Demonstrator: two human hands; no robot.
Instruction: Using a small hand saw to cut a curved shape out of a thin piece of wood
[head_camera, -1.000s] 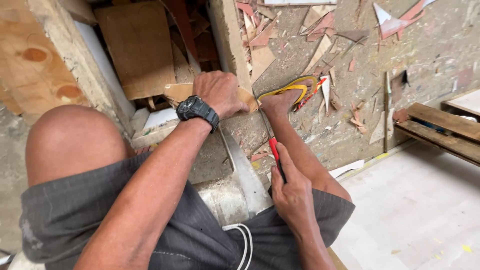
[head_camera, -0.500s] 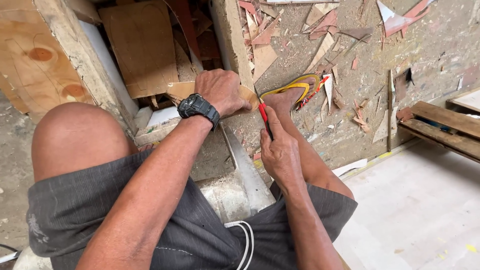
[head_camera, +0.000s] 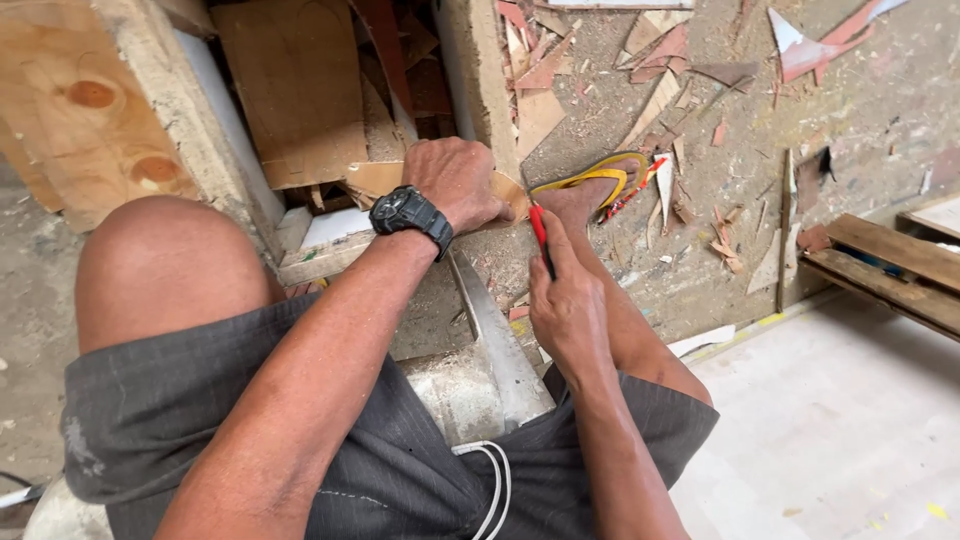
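Plywood offcut (head_camera: 385, 178), thin and tan, lies across a rough timber block (head_camera: 330, 258) on the debris-strewn floor (head_camera: 880, 110), its long axis running left to right, its rounded end near the sandalled foot (head_camera: 590, 195). Left hand (head_camera: 455, 180) presses flat on the offcut, fingers closed over its edge. Right hand (head_camera: 565, 300) pinches a red pencil (head_camera: 541, 238), tip pointing up toward the offcut's right end. Step in hand looks like marking; next move calls for steady pressure and a true line.
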